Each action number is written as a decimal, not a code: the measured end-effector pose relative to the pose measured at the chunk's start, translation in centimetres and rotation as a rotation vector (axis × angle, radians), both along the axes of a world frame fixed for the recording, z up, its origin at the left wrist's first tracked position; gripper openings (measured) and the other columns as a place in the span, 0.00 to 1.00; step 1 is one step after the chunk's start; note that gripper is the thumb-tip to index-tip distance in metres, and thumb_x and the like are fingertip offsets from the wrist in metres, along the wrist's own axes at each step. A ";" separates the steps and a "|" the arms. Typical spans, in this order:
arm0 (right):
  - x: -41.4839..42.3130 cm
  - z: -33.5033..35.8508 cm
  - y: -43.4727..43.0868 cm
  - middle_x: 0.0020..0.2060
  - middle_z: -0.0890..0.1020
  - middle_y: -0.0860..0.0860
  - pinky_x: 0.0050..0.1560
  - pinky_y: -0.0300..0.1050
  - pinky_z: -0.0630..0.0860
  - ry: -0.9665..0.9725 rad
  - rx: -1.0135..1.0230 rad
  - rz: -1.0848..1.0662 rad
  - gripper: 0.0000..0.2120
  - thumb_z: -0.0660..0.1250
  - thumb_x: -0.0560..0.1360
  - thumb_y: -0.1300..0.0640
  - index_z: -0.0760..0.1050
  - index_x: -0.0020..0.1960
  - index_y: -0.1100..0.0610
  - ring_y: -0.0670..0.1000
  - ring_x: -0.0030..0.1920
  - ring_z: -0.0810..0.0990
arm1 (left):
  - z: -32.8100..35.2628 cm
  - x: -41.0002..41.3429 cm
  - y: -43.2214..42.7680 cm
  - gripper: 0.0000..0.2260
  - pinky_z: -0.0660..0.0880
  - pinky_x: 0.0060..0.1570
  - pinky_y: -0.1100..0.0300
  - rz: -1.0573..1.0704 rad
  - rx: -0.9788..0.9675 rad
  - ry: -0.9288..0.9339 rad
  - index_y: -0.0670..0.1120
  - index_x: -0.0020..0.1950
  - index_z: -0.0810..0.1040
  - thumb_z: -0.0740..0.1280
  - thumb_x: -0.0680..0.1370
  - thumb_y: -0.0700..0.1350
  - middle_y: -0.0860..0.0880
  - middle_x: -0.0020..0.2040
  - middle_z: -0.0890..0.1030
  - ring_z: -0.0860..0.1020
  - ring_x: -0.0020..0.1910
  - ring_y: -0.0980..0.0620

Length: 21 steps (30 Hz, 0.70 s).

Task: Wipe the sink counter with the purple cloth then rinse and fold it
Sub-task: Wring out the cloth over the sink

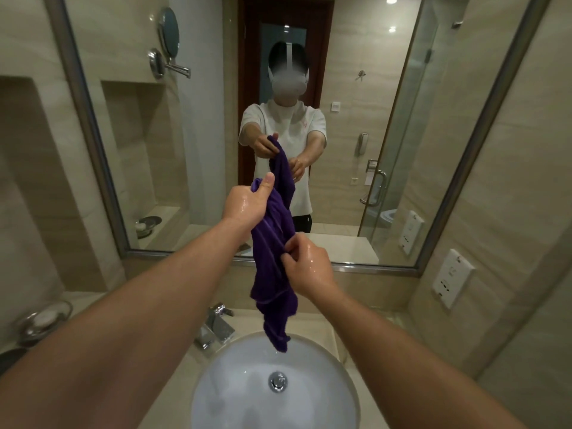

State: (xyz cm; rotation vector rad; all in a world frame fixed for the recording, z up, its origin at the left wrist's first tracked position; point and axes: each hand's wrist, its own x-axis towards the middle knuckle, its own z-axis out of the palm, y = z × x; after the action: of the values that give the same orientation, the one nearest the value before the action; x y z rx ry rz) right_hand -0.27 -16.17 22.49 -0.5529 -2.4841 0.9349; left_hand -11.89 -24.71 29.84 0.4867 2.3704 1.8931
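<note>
Above sink (216,382), purple cloth (272,252) hanging, left hand (247,205) gripping top; right hand (309,267) pinching middle

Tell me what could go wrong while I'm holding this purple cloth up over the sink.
First, the left hand and right hand both glisten wet, and the right one only pinches an edge of the purple cloth, so it may slip and drop into the sink. Second, its lower tip hangs near the bowl's back rim by the faucet, so drips might land on the counter instead.
</note>
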 end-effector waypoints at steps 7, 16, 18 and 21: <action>0.7 4.9 3.0 0.45 0.80 0.45 0.44 0.37 0.74 -0.189 0.261 0.197 0.09 0.64 0.81 0.53 0.81 0.59 0.50 0.44 0.45 0.79 | -0.2 -0.8 -1.1 0.26 0.71 0.40 0.53 0.035 -0.001 0.005 0.46 0.35 0.71 0.60 0.76 0.68 0.47 0.35 0.74 0.74 0.37 0.47; 0.3 10.2 4.8 0.42 0.79 0.51 0.39 0.47 0.78 0.189 0.139 -0.099 0.08 0.55 0.84 0.55 0.72 0.51 0.54 0.51 0.42 0.79 | -0.1 -0.5 -2.2 0.28 0.67 0.33 0.56 -0.070 -0.315 0.275 0.45 0.34 0.78 0.61 0.75 0.70 0.50 0.31 0.77 0.75 0.33 0.51; -0.2 11.7 4.6 0.43 0.79 0.52 0.39 0.48 0.78 0.203 0.169 -0.094 0.08 0.54 0.84 0.55 0.71 0.53 0.54 0.52 0.43 0.79 | -0.3 -0.3 -2.3 0.27 0.70 0.40 0.55 -0.153 -0.354 0.257 0.48 0.41 0.82 0.60 0.74 0.71 0.53 0.36 0.80 0.78 0.39 0.53; -1.0 14.1 4.1 0.44 0.79 0.52 0.35 0.47 0.82 0.207 0.128 0.043 0.06 0.55 0.84 0.53 0.70 0.53 0.52 0.52 0.41 0.82 | -0.6 0.4 -1.8 0.32 0.72 0.56 0.55 -0.408 -0.314 0.179 0.51 0.58 0.80 0.63 0.69 0.74 0.55 0.51 0.82 0.79 0.53 0.54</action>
State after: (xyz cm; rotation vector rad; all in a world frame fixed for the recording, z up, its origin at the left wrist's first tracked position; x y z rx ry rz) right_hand -1.23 -12.12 36.61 -0.3430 -2.3561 0.7985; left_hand -11.50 -26.55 29.25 1.0473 2.3729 1.3274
